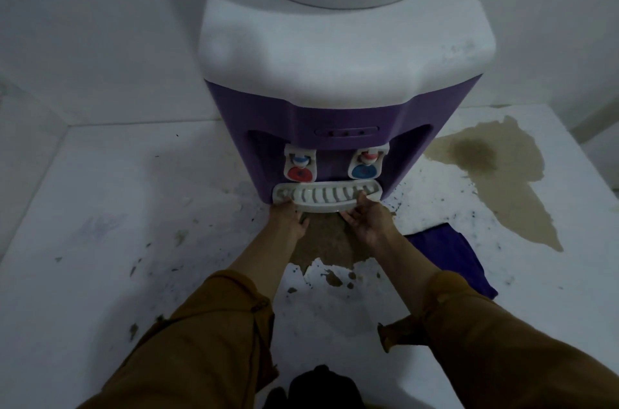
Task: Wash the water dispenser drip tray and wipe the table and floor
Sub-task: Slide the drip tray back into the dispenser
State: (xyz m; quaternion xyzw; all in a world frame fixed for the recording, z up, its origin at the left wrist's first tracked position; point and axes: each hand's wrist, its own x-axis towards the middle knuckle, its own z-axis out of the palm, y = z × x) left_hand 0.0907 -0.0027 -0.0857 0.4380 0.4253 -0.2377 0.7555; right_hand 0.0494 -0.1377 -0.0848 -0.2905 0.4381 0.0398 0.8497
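Observation:
A purple and white water dispenser (338,100) stands on a white table (100,207). Its white slotted drip tray (326,196) sits at the base under the two taps. My left hand (289,216) grips the tray's left end, thumb on the top edge. At the tray's right end my right hand (366,217) holds it, palm turned up, fingers reaching the rim. A folded purple cloth (452,254) lies on the table just right of my right forearm.
Brown spills stain the table: one patch (328,241) under my hands in front of the dispenser, a larger one (495,174) at the right. Dark specks are scattered over the surface. Walls close in behind and on the left.

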